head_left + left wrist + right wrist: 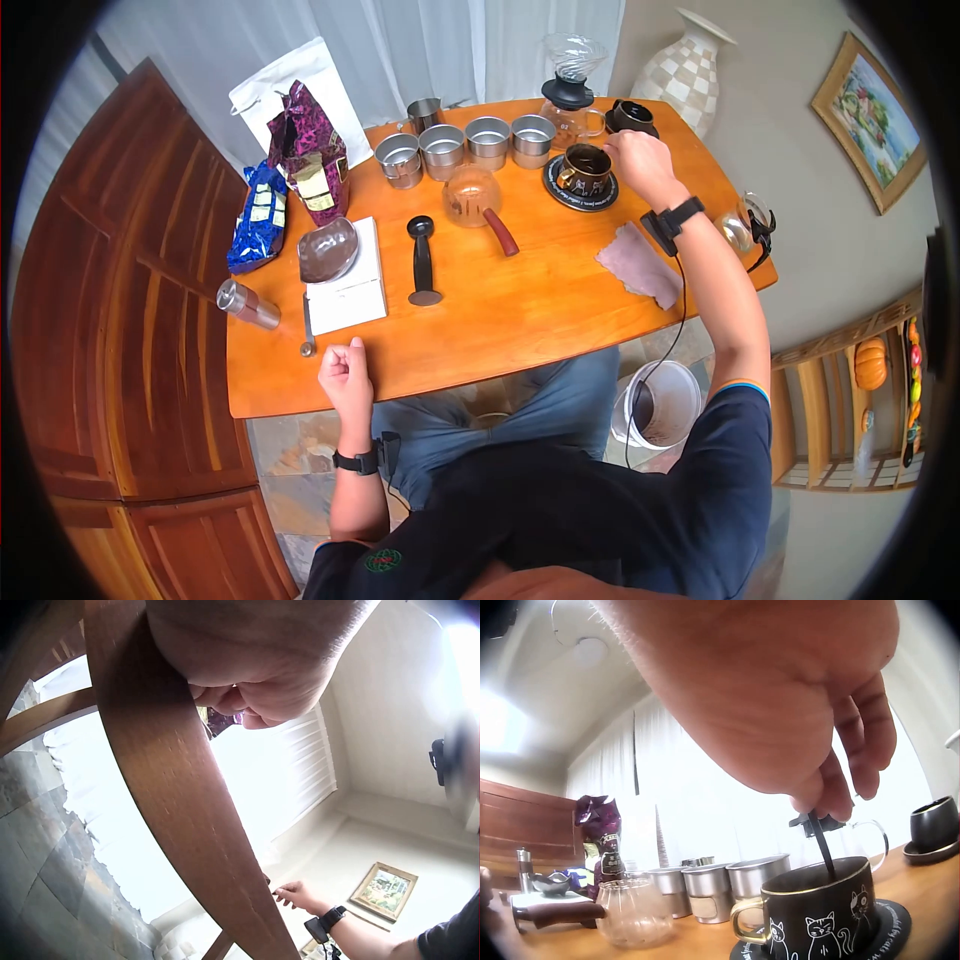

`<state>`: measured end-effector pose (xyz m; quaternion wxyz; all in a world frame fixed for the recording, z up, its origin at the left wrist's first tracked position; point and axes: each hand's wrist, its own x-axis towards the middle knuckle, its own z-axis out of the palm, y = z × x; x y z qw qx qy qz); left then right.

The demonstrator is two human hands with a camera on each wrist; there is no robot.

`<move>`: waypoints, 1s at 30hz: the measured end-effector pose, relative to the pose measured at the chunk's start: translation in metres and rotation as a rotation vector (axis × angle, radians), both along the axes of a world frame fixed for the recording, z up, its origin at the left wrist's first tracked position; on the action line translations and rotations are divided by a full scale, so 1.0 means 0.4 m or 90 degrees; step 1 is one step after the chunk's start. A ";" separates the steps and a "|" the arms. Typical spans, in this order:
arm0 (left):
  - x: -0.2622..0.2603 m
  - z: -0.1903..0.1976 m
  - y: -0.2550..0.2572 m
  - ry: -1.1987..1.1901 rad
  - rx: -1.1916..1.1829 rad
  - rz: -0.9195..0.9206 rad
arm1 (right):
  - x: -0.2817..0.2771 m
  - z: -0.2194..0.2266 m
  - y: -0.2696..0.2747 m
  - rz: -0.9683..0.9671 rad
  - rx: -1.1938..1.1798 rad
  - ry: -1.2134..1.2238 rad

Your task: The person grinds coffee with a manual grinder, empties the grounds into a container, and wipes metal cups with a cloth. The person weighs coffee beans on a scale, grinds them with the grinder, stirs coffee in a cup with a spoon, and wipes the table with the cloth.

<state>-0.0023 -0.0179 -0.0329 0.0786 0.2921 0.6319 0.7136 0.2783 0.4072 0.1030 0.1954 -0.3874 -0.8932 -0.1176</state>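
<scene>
Between thumb and fingers my right hand (643,160) pinches a thin dark utensil handle (823,847). It slants down into a black cup (817,926) with white cat drawings and a gold handle; the lower end is hidden inside. Under the cup is a black saucer (603,204) with white lettering. At the table's front left edge my left hand (346,378) rests with loosely curled fingers and nothing visible in it. Nearest to it lie a small knobbed crank (308,335) and a white flat scale (350,300) with a translucent dish (328,250).
Behind stand several metal cups (443,150), a glass dripper (575,60) and a second black cup (632,115). A glass pot with a red handle (472,195), a black scoop (424,260), a pink cloth (640,265), coffee bags (310,150) and a metal grinder (248,303) share the table.
</scene>
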 end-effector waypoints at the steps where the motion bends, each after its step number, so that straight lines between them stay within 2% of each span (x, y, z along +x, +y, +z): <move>1: 0.003 0.006 0.001 0.002 -0.002 -0.001 | 0.007 0.001 -0.006 -0.002 0.009 -0.008; 8: 0.006 0.010 0.000 -0.005 -0.010 -0.007 | 0.003 0.035 -0.064 -0.011 -0.063 -0.033; 11: 0.008 0.012 0.000 -0.007 -0.019 -0.006 | -0.015 0.010 -0.042 0.026 -0.038 0.009; 21: -0.005 -0.014 0.000 -0.008 0.004 0.003 | -0.039 -0.029 0.034 -0.010 -0.013 0.027; 30: 0.008 0.012 0.001 -0.011 -0.011 -0.004 | -0.011 0.028 -0.063 0.003 -0.021 -0.056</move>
